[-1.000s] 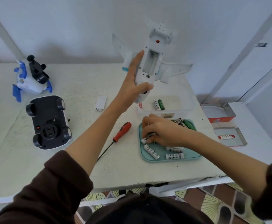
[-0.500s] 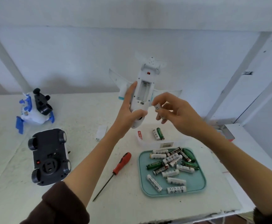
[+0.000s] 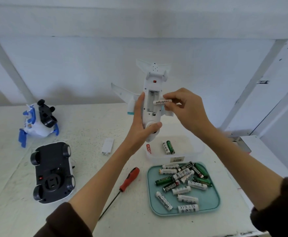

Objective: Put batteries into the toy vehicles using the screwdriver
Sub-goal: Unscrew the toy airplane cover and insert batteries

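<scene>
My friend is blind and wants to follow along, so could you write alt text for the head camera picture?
A person's left hand holds a white toy airplane belly-up above a white table, while the right hand pinches a white Heybright battery at its open battery compartment. Below lie a red-handled screwdriver, a teal tray of batteries, and two other toy vehicles upside down.

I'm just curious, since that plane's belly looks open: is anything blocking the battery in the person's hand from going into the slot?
Nothing visible blocks it. The right hand pinches a white battery crosswise right at the toy plane's open compartment; its cover is off, and the left hand grips lower down.
</scene>
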A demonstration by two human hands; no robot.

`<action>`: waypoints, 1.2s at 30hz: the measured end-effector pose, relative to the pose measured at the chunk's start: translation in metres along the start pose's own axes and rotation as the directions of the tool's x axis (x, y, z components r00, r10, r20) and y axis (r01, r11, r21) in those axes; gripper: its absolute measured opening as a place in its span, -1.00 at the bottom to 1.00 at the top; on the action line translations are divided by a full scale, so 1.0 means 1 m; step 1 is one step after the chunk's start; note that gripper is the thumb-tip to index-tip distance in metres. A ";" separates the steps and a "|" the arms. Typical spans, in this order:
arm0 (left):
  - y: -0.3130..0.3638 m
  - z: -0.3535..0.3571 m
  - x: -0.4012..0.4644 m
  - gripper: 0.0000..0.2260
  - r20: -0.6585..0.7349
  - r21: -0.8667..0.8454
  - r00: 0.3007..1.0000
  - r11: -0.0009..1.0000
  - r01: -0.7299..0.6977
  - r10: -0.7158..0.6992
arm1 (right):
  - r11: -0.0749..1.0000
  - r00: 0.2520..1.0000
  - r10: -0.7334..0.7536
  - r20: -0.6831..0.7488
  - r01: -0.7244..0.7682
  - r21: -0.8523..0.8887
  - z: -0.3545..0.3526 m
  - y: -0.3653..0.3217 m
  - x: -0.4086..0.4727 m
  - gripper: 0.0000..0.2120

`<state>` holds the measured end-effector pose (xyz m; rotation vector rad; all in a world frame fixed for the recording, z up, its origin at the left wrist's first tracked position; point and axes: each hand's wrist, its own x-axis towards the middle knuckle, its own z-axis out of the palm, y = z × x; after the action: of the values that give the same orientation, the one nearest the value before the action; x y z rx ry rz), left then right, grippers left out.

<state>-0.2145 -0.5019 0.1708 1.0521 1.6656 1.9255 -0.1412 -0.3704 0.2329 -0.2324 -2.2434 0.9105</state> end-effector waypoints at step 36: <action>-0.005 0.008 0.007 -0.29 0.142 -0.143 0.988 0.986 0.083 -0.063 | 0.922 0.952 -0.304 0.046 0.305 -0.239 0.023 0.026 0.004 -0.83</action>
<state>-0.2141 -0.4906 0.1683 1.0257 1.4424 1.8544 -0.1616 -0.3623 0.2058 0.0136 -2.3131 0.4712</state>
